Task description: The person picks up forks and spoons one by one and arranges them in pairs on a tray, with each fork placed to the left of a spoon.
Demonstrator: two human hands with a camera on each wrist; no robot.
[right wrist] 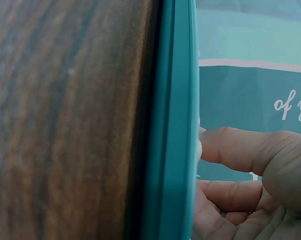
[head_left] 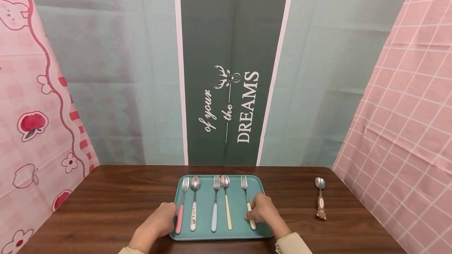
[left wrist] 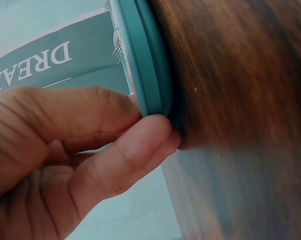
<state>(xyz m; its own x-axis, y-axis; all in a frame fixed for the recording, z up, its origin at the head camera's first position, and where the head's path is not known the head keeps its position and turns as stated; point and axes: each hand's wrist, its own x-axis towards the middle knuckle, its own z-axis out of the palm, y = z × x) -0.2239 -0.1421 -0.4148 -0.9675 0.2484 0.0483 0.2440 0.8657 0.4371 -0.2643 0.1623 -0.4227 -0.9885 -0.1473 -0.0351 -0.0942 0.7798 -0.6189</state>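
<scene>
A teal rectangular tray (head_left: 205, 236) lies on the wooden table. My left hand (head_left: 163, 218) pinches its left rim between thumb and fingers, close up in the left wrist view. Over the tray's right side, my right hand (head_left: 263, 209) pinches the handle of a cream-handled fork (head_left: 244, 185); the tray wall hides the fingertips in the right wrist view. Left to right, the other cutlery on the tray is a pink-handled fork (head_left: 179, 218), a patterned white-handled spoon (head_left: 193, 214), a pale blue-handled fork (head_left: 214, 216) and a yellow-handled spoon (head_left: 228, 211). All point away from me.
On the table (head_left: 296, 207) to the right of the tray lies a spoon (head_left: 320, 199) with a brown animal-shaped handle end. A green cloth (head_left: 233, 148) with lettering hangs behind the table's far edge. Pink cloths hang at the left (head_left: 42, 128) and right (head_left: 402, 128) sides.
</scene>
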